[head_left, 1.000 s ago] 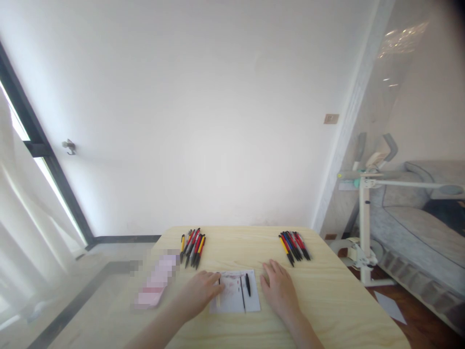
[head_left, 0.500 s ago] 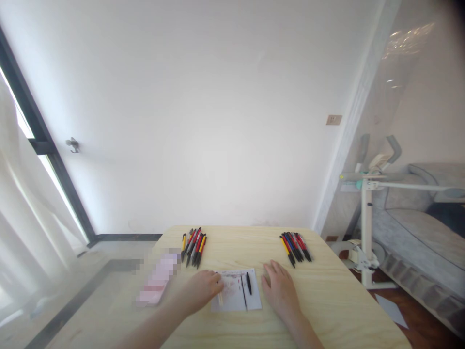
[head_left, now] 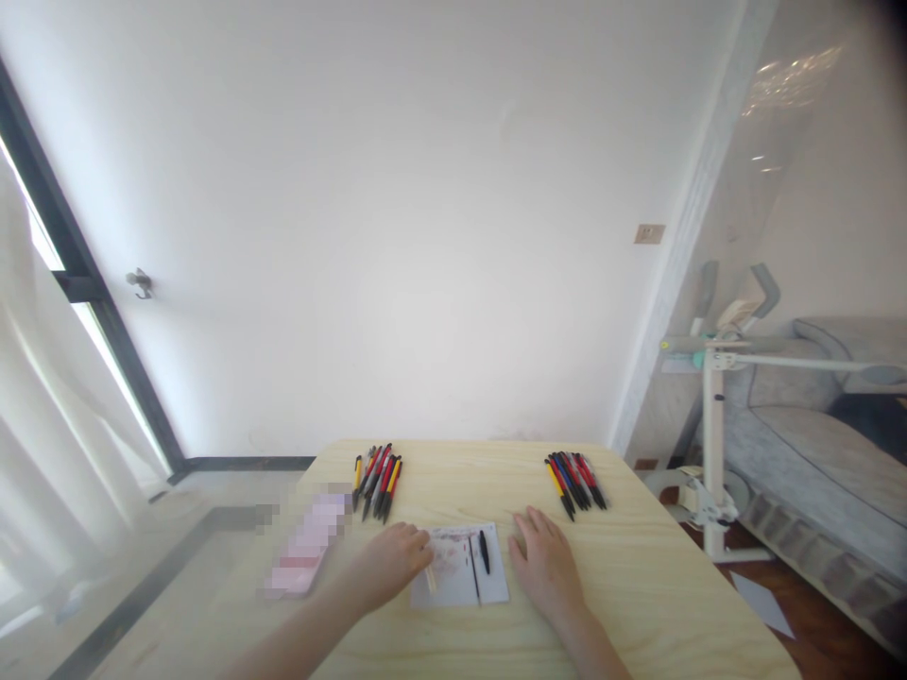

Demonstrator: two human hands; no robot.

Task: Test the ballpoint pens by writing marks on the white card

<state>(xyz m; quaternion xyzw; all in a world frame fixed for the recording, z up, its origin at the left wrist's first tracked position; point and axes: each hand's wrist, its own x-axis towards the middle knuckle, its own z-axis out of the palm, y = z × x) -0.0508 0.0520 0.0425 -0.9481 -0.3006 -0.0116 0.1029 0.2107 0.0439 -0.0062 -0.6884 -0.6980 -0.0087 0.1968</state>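
A white printed sheet or booklet [head_left: 453, 590] lies on the table between my hands. On its right part rests a short black piece [head_left: 485, 552], pen-like in shape. Beside that runs a thin dark strip [head_left: 474, 571]; whether it is printed or a loose thing I cannot tell. My left hand [head_left: 401, 557] is palm down over the sheet's left edge, fingers curled together; anything inside them is hidden. A pale narrow shape [head_left: 431, 579] shows just below its fingertips. Flat on the table, right of the sheet, lies my right hand [head_left: 542, 557], fingers stretched out and holding nothing.
Several pens [head_left: 379, 482] in yellow, red, grey and black lie bunched at the back left. Another bunch of pens [head_left: 575, 484] is at the back right. A pink blurred case-like object [head_left: 308, 552] sits at the left table edge. An exercise machine [head_left: 715, 425] stands to the right.
The view has shifted very slightly. Both hands, the sheet and the pens keep almost the same places.
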